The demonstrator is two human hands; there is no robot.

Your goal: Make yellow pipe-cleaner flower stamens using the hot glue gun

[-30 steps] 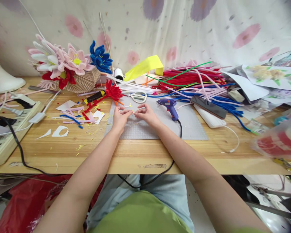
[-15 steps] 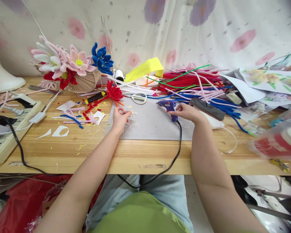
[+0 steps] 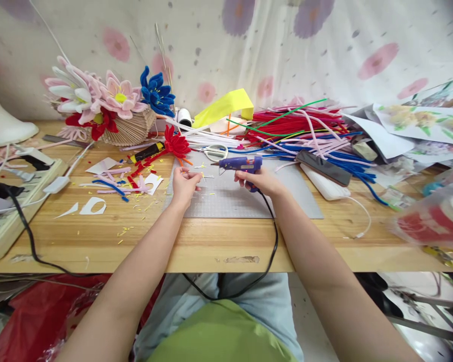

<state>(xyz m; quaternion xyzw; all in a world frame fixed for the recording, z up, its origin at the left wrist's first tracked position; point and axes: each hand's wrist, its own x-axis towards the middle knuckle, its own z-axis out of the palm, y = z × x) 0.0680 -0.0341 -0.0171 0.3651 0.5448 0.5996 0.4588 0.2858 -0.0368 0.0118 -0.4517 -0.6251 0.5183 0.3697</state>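
Observation:
My right hand (image 3: 257, 180) is wrapped round the handle of a blue hot glue gun (image 3: 238, 163), its nozzle pointing left over the grey cutting mat (image 3: 245, 206). A black cord runs down from the gun past the table edge. Over the mat's left side, my left hand (image 3: 185, 185) has its fingertips pinched together. Tiny white and yellow strands show at those fingertips; whether they are held or lie on the mat behind, I cannot tell. Just beyond this hand are a red fuzzy-stem flower (image 3: 176, 143) and white-handled scissors (image 3: 216, 152).
Pipe cleaners (image 3: 298, 125) in several colours are heaped at the back. A phone (image 3: 323, 168) and a white power bank (image 3: 326, 185) lie to the right. Paper scraps and yellow bits litter the left, near a power strip (image 3: 41, 193). A flower basket (image 3: 130, 125) stands behind.
My right hand has closed round the glue gun and brought it left, its nozzle now close to my left hand. The left hand has hardly moved.

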